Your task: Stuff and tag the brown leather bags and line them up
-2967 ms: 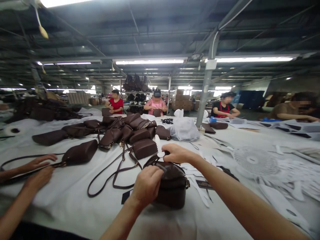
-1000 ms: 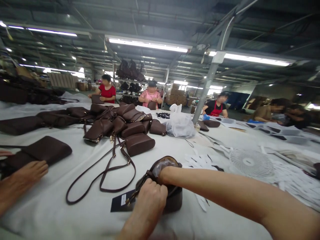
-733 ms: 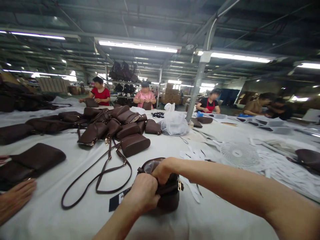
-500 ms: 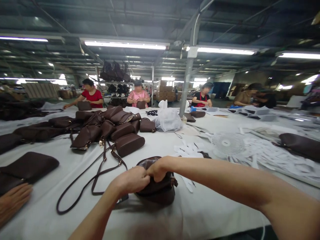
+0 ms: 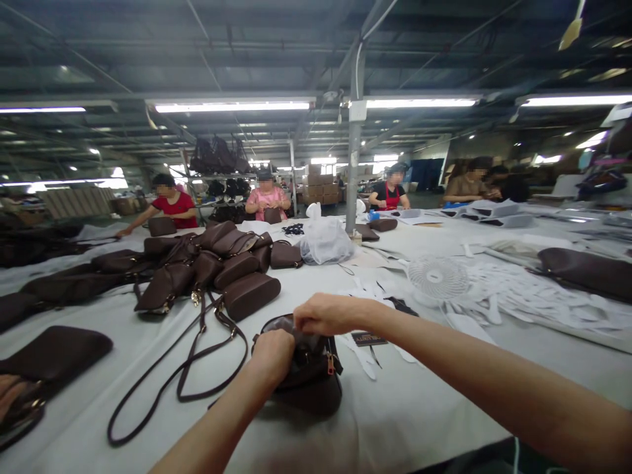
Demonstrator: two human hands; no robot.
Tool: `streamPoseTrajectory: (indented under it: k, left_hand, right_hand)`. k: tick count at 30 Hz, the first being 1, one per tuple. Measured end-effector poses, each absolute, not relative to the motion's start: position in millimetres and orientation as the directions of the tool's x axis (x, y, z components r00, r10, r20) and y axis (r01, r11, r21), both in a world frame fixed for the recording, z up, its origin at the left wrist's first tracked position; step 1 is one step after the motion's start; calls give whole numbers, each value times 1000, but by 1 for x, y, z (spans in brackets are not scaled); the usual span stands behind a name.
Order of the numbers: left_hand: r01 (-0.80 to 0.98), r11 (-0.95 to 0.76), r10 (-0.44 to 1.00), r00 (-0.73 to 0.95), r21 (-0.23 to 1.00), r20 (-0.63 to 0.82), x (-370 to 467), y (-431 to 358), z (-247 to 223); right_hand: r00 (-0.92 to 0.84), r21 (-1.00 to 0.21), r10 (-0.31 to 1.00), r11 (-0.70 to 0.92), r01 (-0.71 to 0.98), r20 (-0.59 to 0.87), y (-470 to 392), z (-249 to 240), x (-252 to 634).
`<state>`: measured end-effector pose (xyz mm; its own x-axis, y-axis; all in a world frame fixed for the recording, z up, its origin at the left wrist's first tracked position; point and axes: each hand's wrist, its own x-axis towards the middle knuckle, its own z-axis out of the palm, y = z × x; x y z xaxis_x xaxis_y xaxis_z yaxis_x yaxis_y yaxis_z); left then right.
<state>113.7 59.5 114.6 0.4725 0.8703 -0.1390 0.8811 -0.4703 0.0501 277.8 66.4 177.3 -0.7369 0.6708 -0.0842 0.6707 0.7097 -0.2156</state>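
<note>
Head view: two hands work at one open dark brown bag (image 5: pixel 311 395), which sits on the white-covered table (image 5: pixel 390 415) at the near edge; clock directions run from it, twelve pointing away from the wearer. Its mouth gapes upward, showing a greyish lining, and one metal fitting (image 5: pixel 330 362) hangs at its three o'clock side. The left hand (image 5: pixel 274 355) is closed over the rim at ten o'clock, holding the bag. The right hand (image 5: pixel 323 315) has its fingers curled at the rim around one o'clock; whether they pinch anything I cannot tell.

One brown bag (image 5: pixel 251 295) lies at eleven, and one looping strap (image 5: pixel 182 382) spreads between nine and ten, close to the left hand. Behind sits a bag pile (image 5: pixel 197 260), too overlapped to count. At nine, one co-worker's hand (image 5: pixel 12 398) is at another bag (image 5: pixel 62 355).

One clear plastic bag (image 5: pixel 326 241) stands at twelve, with one pillar (image 5: pixel 354 168) just beyond. At two are one lettered black tag (image 5: pixel 369 338), one white fan (image 5: pixel 438 278) and uncounted white strips (image 5: pixel 533 296), partly hidden by the right forearm (image 5: pixel 459 359). Five co-workers show across the table.
</note>
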Motion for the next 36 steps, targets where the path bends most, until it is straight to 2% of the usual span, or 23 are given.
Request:
streamPoseTrajectory:
  k: [2,6,8,11,12,14,16,17,19,23,27,30,32,36]
  left_hand:
    - [886,-464,877,461,11,-136,117,57,120]
    - [861,-507,862,506,-27,-36,114,52,136]
    - [790,-612,790,611,27,41,111,52,138]
    - [633,-744,657,751,213,64,110,57,131]
    - [597,-754,631,774,276,51,111,59,128]
    - [567,-740,612,790,361,15,113,64,122]
    - [571,-714,609,792,404,-43,115,68,120]
    - [581,-696,612,787,422,-75,116,68,120]
    - [600,-642,638,764,478,-102,115,68,120]
    - [525,-562,707,706,639,42,108,67,114]
    - [509,-486,790,603,711,108,107,66,102]
    - [526,-511,815,548,679,189,114,64,97]
    - [550,-549,814,522,630,253,118,62,98]
    - [612,-528,844,455,589,285,121,58,102]
  right_hand:
    - [-694,-190,719,688,701,43,58,180,299]
    - [-683,-200,730,673,712,25,44,158,322]
    - [-656,-197,754,646,737,19,39,146,324]
    - [-611,-243,792,595,766,13,39,141,322]
    - [-605,-312,796,575,757,-3,41,143,322]
    - [-605,-553,795,482,680,-51,46,152,319]
    - [-626,-815,777,320,482,-64,53,163,312]
    - [-634,-897,772,248,365,-44,57,168,307]
    - [-617,-961,786,190,200,27,63,176,297]
    - [-529,-980,843,173,97,97,70,176,281]
    - [-547,-987,826,159,-3,135,68,162,275]
    - [-563,-979,812,204,26,154,66,150,271]
    - [-546,-955,807,294,44,223,65,144,269]
    - [-445,-879,818,460,123,366,65,135,276]
